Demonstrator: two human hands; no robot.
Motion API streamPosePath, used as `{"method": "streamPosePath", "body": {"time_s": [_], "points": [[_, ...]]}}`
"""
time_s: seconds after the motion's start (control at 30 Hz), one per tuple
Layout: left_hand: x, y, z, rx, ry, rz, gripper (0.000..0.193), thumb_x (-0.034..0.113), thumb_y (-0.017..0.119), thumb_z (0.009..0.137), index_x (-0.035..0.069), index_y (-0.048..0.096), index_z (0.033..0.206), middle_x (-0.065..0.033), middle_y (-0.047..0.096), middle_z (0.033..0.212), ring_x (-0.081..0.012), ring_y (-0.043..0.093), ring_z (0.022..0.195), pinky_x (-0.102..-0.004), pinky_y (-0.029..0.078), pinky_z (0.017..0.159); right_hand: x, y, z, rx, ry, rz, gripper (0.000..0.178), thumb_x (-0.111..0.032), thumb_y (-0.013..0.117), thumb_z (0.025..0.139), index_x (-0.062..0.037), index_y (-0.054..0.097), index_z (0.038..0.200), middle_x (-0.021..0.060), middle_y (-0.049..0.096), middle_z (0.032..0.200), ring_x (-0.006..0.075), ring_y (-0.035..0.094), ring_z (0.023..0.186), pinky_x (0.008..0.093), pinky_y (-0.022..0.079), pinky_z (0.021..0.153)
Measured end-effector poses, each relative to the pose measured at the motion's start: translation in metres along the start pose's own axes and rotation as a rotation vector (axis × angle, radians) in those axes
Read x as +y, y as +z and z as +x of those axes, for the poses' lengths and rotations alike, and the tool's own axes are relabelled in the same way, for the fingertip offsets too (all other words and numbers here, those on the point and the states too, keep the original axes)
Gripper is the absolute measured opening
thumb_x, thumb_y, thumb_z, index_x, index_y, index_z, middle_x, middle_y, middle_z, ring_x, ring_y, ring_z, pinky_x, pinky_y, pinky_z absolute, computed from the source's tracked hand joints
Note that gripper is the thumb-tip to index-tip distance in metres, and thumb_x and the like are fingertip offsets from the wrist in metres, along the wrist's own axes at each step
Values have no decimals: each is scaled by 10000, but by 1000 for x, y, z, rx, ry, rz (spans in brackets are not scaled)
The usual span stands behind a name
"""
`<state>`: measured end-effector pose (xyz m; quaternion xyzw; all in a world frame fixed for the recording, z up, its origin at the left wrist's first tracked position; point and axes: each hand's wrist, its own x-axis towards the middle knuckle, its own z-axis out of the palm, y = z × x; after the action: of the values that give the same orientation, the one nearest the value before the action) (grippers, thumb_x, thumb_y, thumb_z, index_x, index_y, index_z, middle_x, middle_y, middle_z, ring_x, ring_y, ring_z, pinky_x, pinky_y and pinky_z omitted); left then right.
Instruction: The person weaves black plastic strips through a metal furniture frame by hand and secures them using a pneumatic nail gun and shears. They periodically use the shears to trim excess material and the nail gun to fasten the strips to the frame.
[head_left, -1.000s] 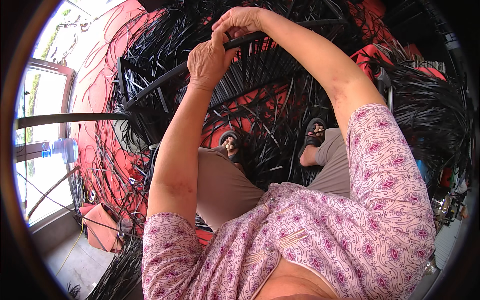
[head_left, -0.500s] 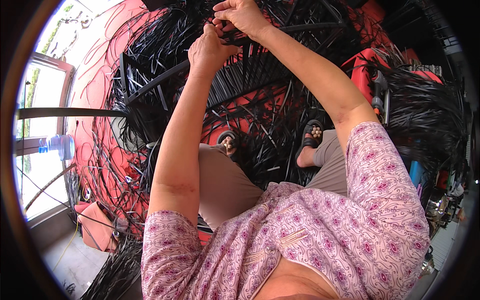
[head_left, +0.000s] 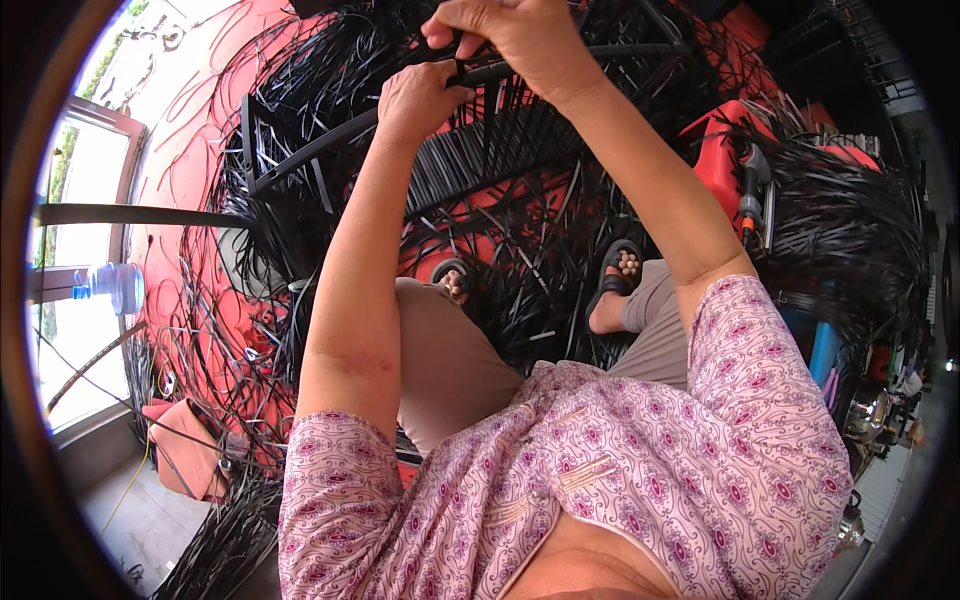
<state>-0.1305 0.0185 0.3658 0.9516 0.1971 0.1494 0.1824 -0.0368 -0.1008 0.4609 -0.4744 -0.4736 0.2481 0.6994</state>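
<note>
Left hand [head_left: 418, 102] clamped on a black frame [head_left: 345, 133] beyond sandaled feet [head_left: 627, 263], a worker curls the right hand [head_left: 535, 45] nearby, its hold unclear, as close-set strips [head_left: 470, 155] line one section and loose strips [head_left: 530, 290] apparently remain unused

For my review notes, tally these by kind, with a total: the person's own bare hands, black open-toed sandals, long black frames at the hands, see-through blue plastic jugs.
Bare hands, left hand and right hand: 2
Black open-toed sandals: 2
Long black frame at the hands: 1
See-through blue plastic jug: 1
Total: 6
</note>
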Motion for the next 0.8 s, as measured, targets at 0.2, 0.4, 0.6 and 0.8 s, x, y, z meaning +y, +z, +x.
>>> {"method": "streamPosePath", "body": {"time_s": [0.2,0.4,0.6,0.8], "points": [[-1,3,-4,19,110,106,341,391,651,838,89,662,994,-144,694,830,-344,670,835,-475,509,718,-26,2,-14,-13,51,-151,148,-17,564,949,15,625,1080,46,662,809,80,619,699,201,497,607],[16,-6,-19,-31,79,154,320,368,636,850,93,664,1010,-139,698,832,-348,668,818,-477,514,711,-32,24,-41,66,45,-237,145,-21,541,946,2,621,1065,14,618,780,65,565,665,218,486,615],[26,-3,-27,-41,31,16,479,554,576,874,97,683,968,-134,698,835,-336,670,850,-470,502,719,-48,25,-34,96,77,-272,158,-8,551,926,20,617,1068,40,632,781,82,580,667,228,499,631],[24,-7,-15,-164,-183,-256,440,555,618,839,123,704,828,-54,685,747,-256,677,796,-411,505,710,-43,18,-28,75,46,-292,177,16,555,913,38,615,1078,66,651,803,105,601,665,240,513,629]]}}
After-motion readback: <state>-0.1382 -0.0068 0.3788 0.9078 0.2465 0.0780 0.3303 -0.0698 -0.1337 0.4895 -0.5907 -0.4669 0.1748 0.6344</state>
